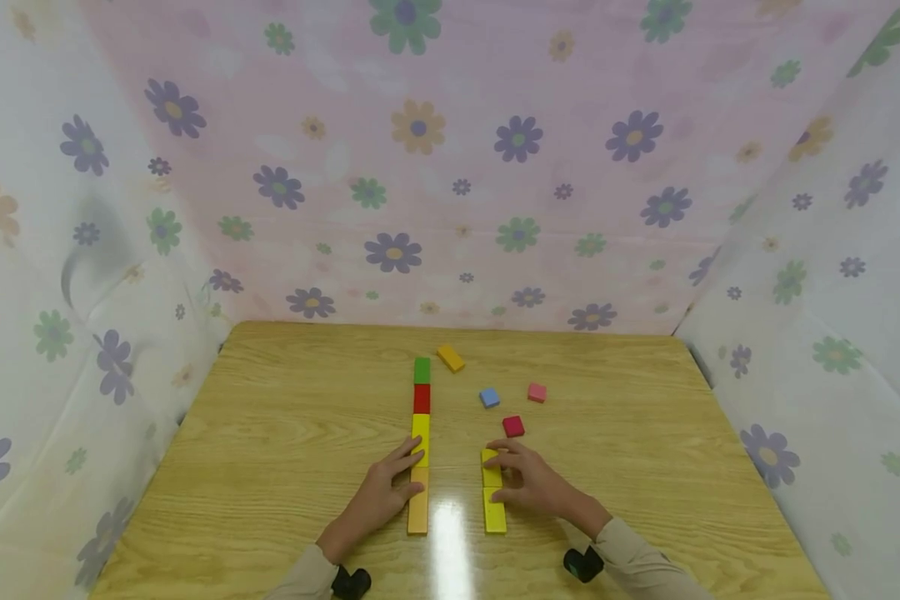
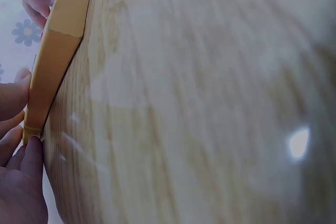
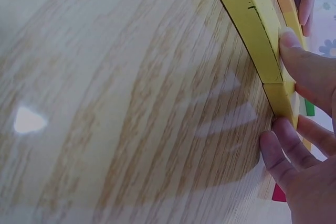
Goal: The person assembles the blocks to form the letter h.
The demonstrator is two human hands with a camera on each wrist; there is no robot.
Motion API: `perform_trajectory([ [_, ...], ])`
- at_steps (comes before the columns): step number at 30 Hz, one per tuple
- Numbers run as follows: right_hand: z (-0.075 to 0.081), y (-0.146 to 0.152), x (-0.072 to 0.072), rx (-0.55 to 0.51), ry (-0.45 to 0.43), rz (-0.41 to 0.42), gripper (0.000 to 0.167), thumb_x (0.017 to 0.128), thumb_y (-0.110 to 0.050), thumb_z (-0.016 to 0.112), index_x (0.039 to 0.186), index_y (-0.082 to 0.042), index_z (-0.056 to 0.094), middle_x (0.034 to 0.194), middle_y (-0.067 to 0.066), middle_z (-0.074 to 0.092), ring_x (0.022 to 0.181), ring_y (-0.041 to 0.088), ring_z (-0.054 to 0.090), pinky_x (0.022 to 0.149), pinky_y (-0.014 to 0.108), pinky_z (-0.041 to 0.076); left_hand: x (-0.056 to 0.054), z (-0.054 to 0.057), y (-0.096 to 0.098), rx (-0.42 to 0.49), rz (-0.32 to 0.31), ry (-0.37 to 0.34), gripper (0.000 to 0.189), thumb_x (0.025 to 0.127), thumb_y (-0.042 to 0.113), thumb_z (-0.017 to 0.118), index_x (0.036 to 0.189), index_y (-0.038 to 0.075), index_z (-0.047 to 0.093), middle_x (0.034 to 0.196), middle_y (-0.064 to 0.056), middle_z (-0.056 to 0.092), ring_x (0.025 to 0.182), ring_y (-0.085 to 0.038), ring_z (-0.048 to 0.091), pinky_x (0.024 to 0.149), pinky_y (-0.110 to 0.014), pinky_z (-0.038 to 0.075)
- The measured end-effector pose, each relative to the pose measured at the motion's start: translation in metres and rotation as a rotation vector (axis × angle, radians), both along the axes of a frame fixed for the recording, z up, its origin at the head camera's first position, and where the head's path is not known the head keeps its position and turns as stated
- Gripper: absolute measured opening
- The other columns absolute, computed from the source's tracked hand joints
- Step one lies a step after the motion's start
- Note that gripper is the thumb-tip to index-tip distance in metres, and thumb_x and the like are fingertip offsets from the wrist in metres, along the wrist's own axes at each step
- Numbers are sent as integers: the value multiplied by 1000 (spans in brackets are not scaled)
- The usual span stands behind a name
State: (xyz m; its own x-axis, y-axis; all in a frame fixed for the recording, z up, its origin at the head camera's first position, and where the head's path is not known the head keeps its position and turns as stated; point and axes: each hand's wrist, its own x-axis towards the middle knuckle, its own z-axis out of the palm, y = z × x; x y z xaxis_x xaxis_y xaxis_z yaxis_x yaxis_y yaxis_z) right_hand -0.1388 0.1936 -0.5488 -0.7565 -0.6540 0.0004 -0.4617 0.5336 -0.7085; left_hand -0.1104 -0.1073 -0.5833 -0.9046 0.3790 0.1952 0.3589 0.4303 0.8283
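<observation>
On the table, a straight row runs away from me: an orange block nearest, then a yellow block, a red block and a green block. My left hand rests against this row from the left, thumb on the orange block and extended fingertips on the yellow one. To the right, two shorter yellow blocks lie end to end. My right hand holds the farther yellow block with its bent fingers, while its thumb touches the nearer yellow block.
Beyond my right hand lie a crimson block, a small blue block and a pink block. An orange-yellow block lies at an angle near the green one. A flowered curtain surrounds the wooden table.
</observation>
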Motion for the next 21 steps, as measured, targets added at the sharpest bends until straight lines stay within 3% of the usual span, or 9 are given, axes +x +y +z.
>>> perform_trajectory([
  [7,2,0,-1,-7,-6,5,39,85,-25,73,119,-6,64,139,15,43,124,35,44,96,55,39,0,1,0,0,-7,0,50,87,15,68,130,-6,53,147,-11,38,136,-31,30,101,-48,36],
  [15,1,0,-3,10,10,7,41,85,-25,72,122,-11,61,140,11,43,118,25,48,93,44,44,-1,1,0,7,-4,10,50,87,15,68,130,-6,53,147,-11,39,136,-32,31,101,-48,37],
  [21,6,0,-4,-11,62,-5,38,87,-27,71,120,-9,62,136,15,47,117,31,51,91,51,46,-1,0,0,7,-6,22,50,86,13,69,130,-6,53,146,-13,39,135,-33,31,100,-48,38],
])
